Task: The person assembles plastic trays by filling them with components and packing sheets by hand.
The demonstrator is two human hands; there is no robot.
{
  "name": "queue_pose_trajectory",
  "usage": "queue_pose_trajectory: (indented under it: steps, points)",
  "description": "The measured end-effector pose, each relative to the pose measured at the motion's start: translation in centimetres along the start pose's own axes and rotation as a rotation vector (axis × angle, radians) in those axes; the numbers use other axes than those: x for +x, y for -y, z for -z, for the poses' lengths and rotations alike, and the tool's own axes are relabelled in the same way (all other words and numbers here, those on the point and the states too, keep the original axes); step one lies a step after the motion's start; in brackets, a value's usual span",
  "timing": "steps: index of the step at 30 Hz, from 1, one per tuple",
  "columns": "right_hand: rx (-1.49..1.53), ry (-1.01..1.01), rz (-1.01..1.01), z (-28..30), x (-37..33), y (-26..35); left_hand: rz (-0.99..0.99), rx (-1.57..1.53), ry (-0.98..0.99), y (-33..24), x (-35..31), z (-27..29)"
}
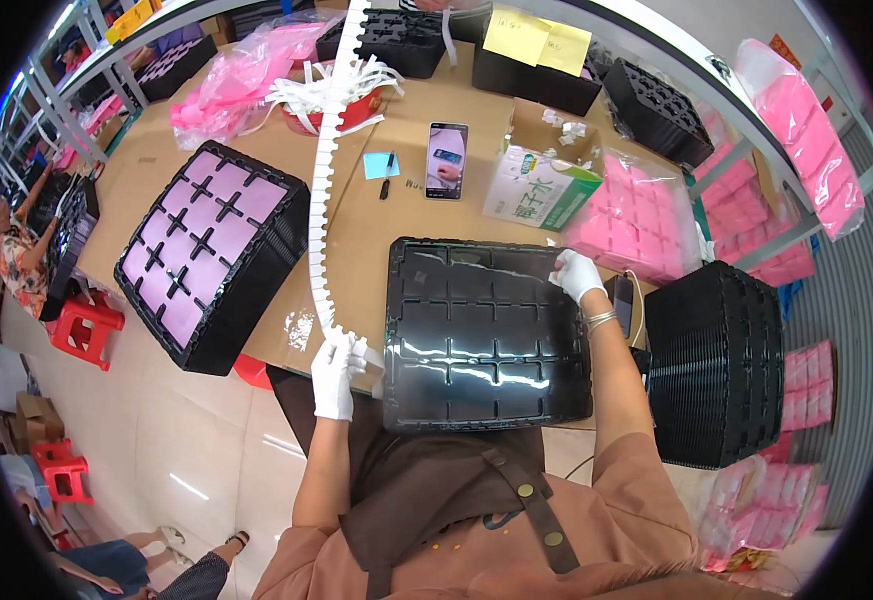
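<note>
In front of me lies a black plastic tray [492, 340] with molded cross-shaped ridges and a glossy, reflective face. My right hand [579, 276], in a white glove, is closed at the tray's far right corner with its fingertips on the edge. My left hand [337, 374], also gloved, is by the tray's near left side. Its fingers are closed on the lower end of a long white notched strip [323, 220], which runs up past the far edge of the table. The exact finger contact is partly hidden.
Left stands a stack of black trays [257, 270] topped with lilac pieces; another tray stack [722, 365] stands right. Beyond are a phone [447, 160], an open carton [542, 180], pink wrapped packs [637, 215] and a red basin [332, 115] of white strips. Red stools [87, 330] stand left.
</note>
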State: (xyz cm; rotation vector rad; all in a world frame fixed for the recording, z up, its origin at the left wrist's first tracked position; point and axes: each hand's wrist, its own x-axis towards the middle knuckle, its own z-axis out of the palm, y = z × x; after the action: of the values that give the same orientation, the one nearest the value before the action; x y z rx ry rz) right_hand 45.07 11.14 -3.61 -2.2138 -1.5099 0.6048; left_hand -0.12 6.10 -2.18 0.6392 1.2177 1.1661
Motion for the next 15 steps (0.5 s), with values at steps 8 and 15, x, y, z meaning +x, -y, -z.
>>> queue_pose_trajectory:
  steps: [8, 15]
  points:
    - [-0.147, -0.138, -0.017, -0.1, -1.5, 2.7, 0.008, 0.004, -0.028, 0.5, -0.1, 0.1]
    - [-0.083, -0.256, 0.114, -1.4, -3.9, 1.9, -0.002, 0.021, -0.011, 0.7, -0.2, 0.0]
